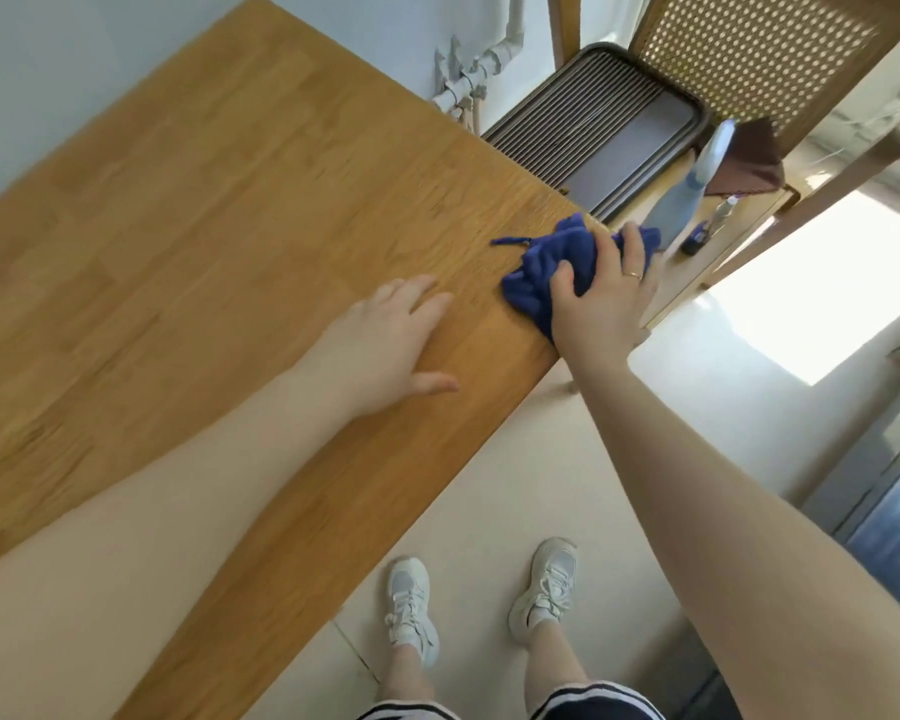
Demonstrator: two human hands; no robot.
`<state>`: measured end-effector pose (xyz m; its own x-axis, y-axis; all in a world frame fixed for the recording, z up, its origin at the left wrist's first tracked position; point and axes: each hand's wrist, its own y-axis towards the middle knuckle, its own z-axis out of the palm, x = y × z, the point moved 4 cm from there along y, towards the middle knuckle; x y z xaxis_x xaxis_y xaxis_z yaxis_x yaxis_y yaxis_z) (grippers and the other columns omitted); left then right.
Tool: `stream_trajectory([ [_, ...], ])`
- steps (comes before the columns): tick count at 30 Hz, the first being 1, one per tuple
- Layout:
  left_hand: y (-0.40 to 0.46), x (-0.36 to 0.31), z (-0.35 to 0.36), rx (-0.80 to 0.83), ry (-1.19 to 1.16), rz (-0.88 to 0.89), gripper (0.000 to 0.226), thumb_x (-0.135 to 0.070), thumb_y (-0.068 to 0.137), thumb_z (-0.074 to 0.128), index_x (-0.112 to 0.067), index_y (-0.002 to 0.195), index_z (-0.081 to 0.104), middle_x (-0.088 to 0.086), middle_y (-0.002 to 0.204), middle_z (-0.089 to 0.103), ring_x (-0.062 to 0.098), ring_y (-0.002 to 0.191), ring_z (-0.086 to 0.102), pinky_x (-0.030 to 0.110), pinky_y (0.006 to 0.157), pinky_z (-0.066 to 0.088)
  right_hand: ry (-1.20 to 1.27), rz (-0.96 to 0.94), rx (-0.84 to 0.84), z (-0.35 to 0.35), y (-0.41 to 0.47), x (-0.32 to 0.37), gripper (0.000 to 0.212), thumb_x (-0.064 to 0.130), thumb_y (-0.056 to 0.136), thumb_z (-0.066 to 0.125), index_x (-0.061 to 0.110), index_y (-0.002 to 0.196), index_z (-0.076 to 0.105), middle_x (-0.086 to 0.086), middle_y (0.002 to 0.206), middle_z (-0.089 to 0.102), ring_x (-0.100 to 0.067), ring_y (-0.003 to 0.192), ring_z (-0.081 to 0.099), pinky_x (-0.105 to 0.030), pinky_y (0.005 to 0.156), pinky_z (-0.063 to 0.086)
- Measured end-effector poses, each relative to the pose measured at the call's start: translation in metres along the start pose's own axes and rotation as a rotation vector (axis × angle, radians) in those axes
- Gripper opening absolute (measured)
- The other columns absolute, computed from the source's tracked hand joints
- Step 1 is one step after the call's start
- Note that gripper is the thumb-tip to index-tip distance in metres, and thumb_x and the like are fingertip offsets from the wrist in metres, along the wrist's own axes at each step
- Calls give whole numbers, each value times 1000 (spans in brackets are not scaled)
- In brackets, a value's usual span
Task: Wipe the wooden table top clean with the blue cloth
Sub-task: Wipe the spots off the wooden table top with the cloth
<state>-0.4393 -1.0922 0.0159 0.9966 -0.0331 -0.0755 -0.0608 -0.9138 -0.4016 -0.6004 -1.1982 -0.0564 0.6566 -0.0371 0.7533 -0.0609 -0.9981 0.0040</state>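
Left hand (pixel 385 340): flat on counter (pixel 188 241), fingers straight, holding nothing. Right hand (pixel 601 293): fingers curled over bunched blue cloth (pixel 552 262), gripping it at counter's right corner edge. Beyond: spray bottle (pixel 692 194) on chair (pixel 749 54).

Pale floor (pixel 515 485) – sunlit patch (pixel 822 293) – cane-backed chair (pixel 759 49) beyond.

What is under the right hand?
The blue cloth, bunched on the wooden table near its edge, gripped by the right hand. The wood beneath the cloth is covered.
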Motion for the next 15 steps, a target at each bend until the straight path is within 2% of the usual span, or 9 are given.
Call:
stream_trajectory([
  [2, 17, -7, 1, 34, 99, 16, 100, -60, 77, 57, -16, 149, 2, 6, 158, -1, 22, 145, 4, 35, 116, 14, -8, -25, 26, -8, 19, -3, 51, 32, 83, 47, 12, 130, 49, -11, 139, 43, -30, 131, 32, -42, 112, 25],
  [3, 23, -10, 2, 54, 155, 24, 108, -62, 74, 59, -15, 149, -3, 8, 158, -6, 23, 145, 1, 34, 116, 9, -27, -44, 56, -8, 17, -4, 50, 30, 85, 48, 11, 131, 47, -12, 140, 40, -32, 132, 30, -41, 112, 23],
  [7, 42, -10, 0, 118, 200, -63, 132, -66, 58, 70, -16, 147, -15, 14, 153, -25, 27, 144, -10, 33, 116, -1, -107, -133, 212, -1, -30, -6, 52, 26, 92, 49, 14, 141, 34, -9, 155, 14, -39, 141, -2, -43, 115, 3],
  [10, 53, -3, 0, 201, 181, -111, 142, -71, 49, 71, -20, 144, -22, 16, 149, -31, 27, 143, -15, 35, 116, -4, -116, -153, 238, 2, -21, -7, 53, 28, 91, 51, 16, 140, 35, -7, 155, 13, -40, 141, -7, -44, 114, 1],
  [11, 57, 0, 0, 220, 175, -113, 145, -73, 47, 71, -20, 144, -23, 17, 150, -30, 27, 143, -15, 35, 116, -4, -132, -174, 213, 1, -10, -6, 52, 29, 90, 52, 17, 139, 38, -7, 154, 18, -39, 141, -3, -42, 114, 2],
  [13, 61, 2, 0, 231, 157, -114, 149, -73, 43, 73, -19, 144, -22, 17, 151, -28, 27, 144, -14, 34, 117, -3, -148, -217, 169, -4, 18, -3, 48, 30, 88, 52, 19, 134, 45, -4, 148, 34, -34, 138, 17, -37, 112, 14],
  [15, 62, 2, 1, 230, 134, -110, 149, -70, 42, 75, -19, 145, -21, 17, 151, -27, 27, 144, -14, 33, 116, -4, -175, -210, 185, -7, 43, -1, 44, 32, 87, 50, 23, 130, 48, 0, 136, 48, -28, 123, 40, -33, 98, 31],
])
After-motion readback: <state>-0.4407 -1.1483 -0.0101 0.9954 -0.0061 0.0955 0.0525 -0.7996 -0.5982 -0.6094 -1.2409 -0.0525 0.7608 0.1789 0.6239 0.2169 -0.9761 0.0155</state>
